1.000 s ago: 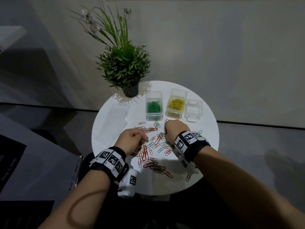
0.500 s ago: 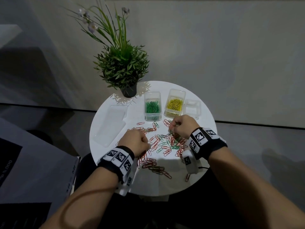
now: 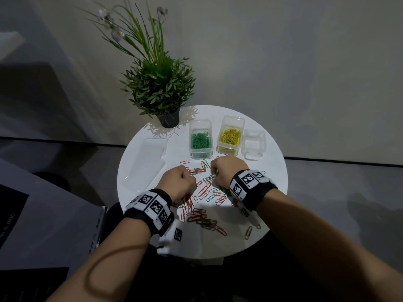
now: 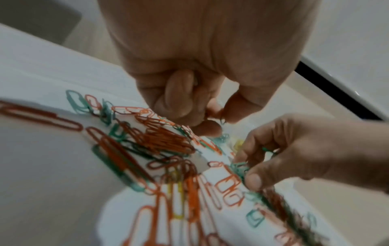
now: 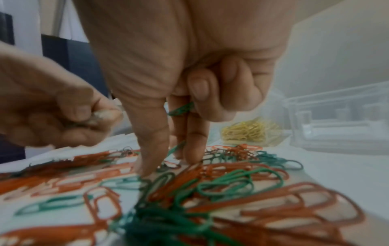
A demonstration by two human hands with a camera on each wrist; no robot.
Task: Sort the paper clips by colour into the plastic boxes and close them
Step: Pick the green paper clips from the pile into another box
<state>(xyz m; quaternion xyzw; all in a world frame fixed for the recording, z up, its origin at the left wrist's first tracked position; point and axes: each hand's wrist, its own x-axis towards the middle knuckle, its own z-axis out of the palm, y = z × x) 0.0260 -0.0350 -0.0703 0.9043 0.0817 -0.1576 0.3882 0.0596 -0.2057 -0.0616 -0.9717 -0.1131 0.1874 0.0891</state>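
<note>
Red and green paper clips [image 3: 204, 194] lie scattered mid-table, with a few yellow ones among them. Behind them stand an open box of green clips [image 3: 200, 141], an open box of yellow clips [image 3: 230, 137] and an empty clear box [image 3: 254, 144]. My left hand [image 3: 187, 177] hovers over the pile's left side with fingers curled, pinching small clips [image 4: 221, 120] of unclear colour. My right hand [image 3: 214, 177] reaches into the pile, its thumb and fingers [image 5: 191, 149] on a green clip [image 5: 177, 148]. Another green clip [image 5: 181, 109] is tucked under its curled fingers.
A clear lid [image 3: 147, 164] lies at the left of the round white table [image 3: 270, 192]. A potted plant [image 3: 162, 90] stands at the table's back left edge. Two loose clips [image 3: 250, 229] lie near the front right rim.
My right hand swung out to the right towards the yellow box, then came back left and down into the pile. The left hand stayed over the pile's left side.
</note>
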